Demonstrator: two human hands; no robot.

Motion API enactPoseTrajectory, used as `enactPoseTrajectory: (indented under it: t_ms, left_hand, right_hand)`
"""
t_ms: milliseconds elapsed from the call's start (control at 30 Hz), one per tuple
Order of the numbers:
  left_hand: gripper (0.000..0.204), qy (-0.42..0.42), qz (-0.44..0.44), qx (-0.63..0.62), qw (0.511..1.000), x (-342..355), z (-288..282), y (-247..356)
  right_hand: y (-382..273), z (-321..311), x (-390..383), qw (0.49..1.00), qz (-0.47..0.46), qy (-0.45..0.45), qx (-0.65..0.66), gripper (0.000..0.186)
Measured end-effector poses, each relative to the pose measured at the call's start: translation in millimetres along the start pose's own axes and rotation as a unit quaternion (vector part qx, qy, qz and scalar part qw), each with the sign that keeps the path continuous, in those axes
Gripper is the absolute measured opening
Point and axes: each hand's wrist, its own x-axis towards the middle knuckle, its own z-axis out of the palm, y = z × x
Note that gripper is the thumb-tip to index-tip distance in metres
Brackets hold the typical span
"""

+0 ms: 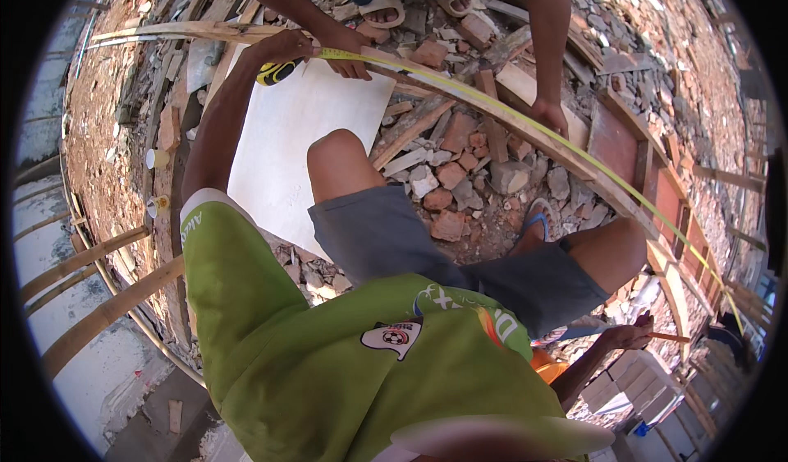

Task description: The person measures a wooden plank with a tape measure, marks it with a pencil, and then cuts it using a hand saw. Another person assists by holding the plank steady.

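- Blurred pale rim [501,437] at the bottom, perhaps a collar or brim; it covers part of the green shirt [369,355], and what it belongs to is hard to make out.
- Right hand [630,333] beyond the shirt: its fingers close on a slim orange-brown stick [669,337], pencil-like, though its tip is too small to judge. The shirt hides the upper arm.
- White board [287,142] between the left arm and the bent knee, its near part covered by the leg.
- Left hand [283,45] farther out, fingers curled over the tape measure [279,71], whose yellow-and-black case shows just below them; the exact grip is hidden.
- Yellow blade [484,99] stretching from there along the long plank [587,166] toward the right. To measure well, it should lie flat, straight and taut against one edge, with the case steady while any mark is made.
- Co-worker's two hands at the far side: one [351,64] beside the case, the other [550,115] at the plank, fingertips hard to see.
- Blade's far end fades near the dark rim; its fixing cannot be told.
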Motion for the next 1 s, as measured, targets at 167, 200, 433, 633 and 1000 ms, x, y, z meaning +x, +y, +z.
enactPoseTrajectory:
  t_ms: [167,200,433,633,1000]
  left_hand:
    - [0.053,0.000,0.054,-0.037,0.998,30,9,-9]
    - [0.052,0.000,0.068,-0.040,0.997,33,13,-10]
    - [0.054,0.010,0.093,-0.048,0.995,16,-6,6]
    - [0.062,-0.029,0.054,-0.020,0.998,5,-24,1]
    - [0.055,-0.007,-0.033,-0.007,0.999,-5,-44,-123]
  right_hand:
    - [-149,66,47,0.970,-0.174,-0.108,0.128,0.044]
    - [-171,83,43,0.964,-0.175,-0.150,0.130,0.045]
    - [-241,175,-38,0.866,-0.210,-0.396,0.221,0.031]
    - [-289,182,-85,0.844,-0.239,-0.438,0.199,0.030]
    - [-273,163,-124,0.892,-0.163,-0.391,0.159,0.033]
